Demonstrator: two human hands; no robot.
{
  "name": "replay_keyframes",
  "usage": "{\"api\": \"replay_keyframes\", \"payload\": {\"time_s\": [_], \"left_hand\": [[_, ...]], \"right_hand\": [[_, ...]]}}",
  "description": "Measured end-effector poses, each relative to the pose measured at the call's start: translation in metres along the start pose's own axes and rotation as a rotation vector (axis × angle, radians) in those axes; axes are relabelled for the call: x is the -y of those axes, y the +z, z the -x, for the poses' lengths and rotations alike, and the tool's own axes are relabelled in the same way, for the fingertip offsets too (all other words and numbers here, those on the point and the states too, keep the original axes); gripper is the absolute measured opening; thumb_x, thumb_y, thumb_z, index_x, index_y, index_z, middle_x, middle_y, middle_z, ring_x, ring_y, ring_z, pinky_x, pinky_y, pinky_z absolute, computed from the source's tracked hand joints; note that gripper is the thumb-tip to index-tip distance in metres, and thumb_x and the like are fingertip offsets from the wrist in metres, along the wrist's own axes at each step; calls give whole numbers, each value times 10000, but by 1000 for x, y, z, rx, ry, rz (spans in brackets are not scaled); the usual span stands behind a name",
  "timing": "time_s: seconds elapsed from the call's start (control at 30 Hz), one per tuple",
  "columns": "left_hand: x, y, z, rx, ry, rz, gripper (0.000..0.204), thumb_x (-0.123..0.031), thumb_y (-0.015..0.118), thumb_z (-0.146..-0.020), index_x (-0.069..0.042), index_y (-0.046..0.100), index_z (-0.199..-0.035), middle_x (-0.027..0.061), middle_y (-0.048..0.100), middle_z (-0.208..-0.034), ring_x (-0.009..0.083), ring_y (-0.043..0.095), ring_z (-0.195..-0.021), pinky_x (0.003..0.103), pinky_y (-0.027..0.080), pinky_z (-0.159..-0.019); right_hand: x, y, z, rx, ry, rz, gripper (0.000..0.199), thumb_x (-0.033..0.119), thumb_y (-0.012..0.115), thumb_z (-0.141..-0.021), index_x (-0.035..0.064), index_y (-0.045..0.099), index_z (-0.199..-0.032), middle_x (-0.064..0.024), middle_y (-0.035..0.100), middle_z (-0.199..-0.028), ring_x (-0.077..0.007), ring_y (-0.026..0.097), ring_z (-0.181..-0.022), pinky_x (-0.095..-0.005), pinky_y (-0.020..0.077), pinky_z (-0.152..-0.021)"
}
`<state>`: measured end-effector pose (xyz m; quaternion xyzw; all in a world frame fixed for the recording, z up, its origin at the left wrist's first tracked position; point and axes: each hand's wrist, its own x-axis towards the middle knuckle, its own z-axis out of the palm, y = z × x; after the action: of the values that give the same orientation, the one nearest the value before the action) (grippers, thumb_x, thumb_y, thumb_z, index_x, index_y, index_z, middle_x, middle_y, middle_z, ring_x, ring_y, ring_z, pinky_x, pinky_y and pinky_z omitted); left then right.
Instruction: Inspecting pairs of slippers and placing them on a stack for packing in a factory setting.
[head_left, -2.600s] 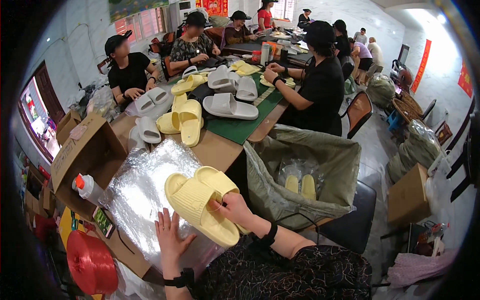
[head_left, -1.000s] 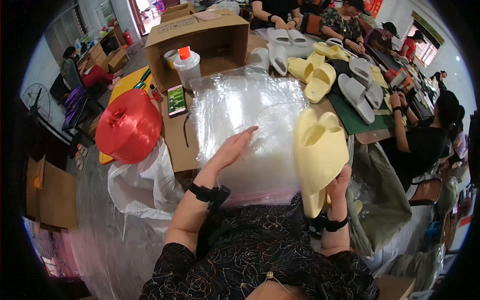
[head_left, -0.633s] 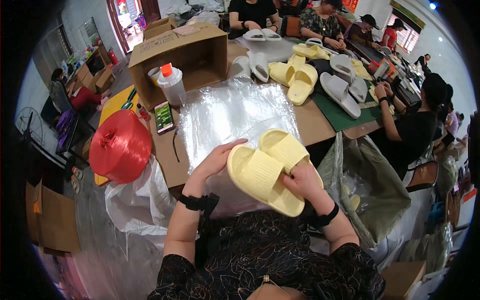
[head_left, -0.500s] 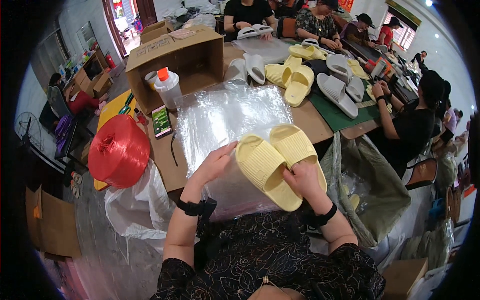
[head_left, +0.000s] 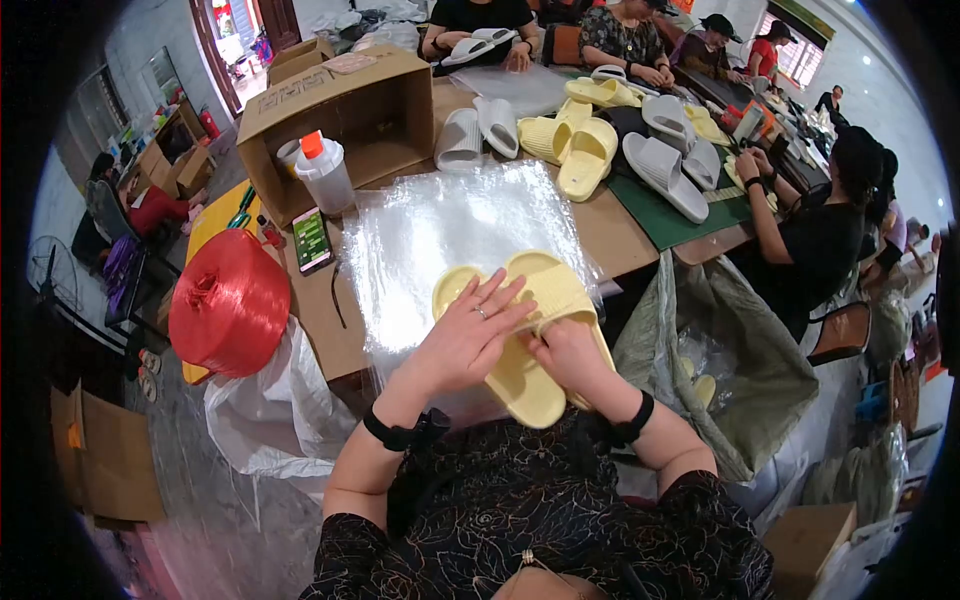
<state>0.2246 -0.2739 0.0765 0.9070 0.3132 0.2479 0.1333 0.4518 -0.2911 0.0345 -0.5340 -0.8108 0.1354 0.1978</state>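
Fingers (head_left: pixel 505 295) of the left hand (head_left: pixel 455 340) lie straight, slightly apart, across the yellow slide sandals (head_left: pixel 528 388), while the right hand (head_left: pixel 574 354) clamps the pair at the straps, tips hidden, above the near end of the clear plastic bags (head_left: pixel 400 230). Risk, as judged: a slackened right grip could let one slide slip out of line, and dragging soles could skid the slick film. Count: two slides held, one orange-capped bottle (head_left: pixel 327 182) and one phone (head_left: pixel 312 241) at 10 o'clock, one red twine spool (head_left: pixel 230 310) at 9, bags uncountable.
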Motion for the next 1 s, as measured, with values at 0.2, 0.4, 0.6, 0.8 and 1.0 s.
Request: {"api": "replay_keyframes", "payload": {"time_s": [0.2, 0.4, 0.6, 0.8, 1.0], "left_hand": [[-16, -15, 3, 55, 55, 176, 640, -89, 428, -865, -128, 527, -1496, 136, 409, -1620, 377, 271, -1546, 554, 132, -1273], [-24, -34, 10, 45, 82, 278, 714, -71, 436, -752, -116, 581, -1450, 133, 437, -1607, 373, 277, -1548, 549, 120, -1275], [-11, -54, 25, -15, 63, 193, 734, -80, 425, -644, -90, 672, -1335, 128, 509, -1555, 386, 333, -1522, 559, 155, -1266], [3, -63, 56, -51, -78, 318, 592, -96, 507, -736, -87, 675, -1303, 138, 525, -1540, 377, 400, -1483, 522, 250, -1240], [37, -37, 107, -520, -519, 473, 422, -344, 605, -951, -30, 696, -1217, 130, 688, -1235, 250, 651, -1132, 366, 500, -943]], "right_hand": [[7, 9, -53, 57, -87, -171, 216, 161, 747, -842, 71, 695, -1032, -146, 725, -1004, -336, 706, -952, -413, 568, -800], [34, 22, -136, -65, 72, 8, 303, 288, 611, -972, 32, 713, -846, -184, 719, -831, -369, 716, -766, -456, 575, -673], [37, 54, -200, -212, 11, 121, 370, 296, 552, -1027, -16, 707, -903, -222, 692, -832, -408, 704, -827, -486, 573, -728], [32, 69, -170, -410, -36, -83, 358, 280, 698, -952, -23, 641, -1134, -276, 621, -1147, -427, 634, -1082, -500, 542, -856], [32, 29, -30, -153, -291, -393, 332, 205, 740, -920, 95, 692, -1229, -182, 680, -1110, -355, 657, -1029, -434, 546, -862]]}}
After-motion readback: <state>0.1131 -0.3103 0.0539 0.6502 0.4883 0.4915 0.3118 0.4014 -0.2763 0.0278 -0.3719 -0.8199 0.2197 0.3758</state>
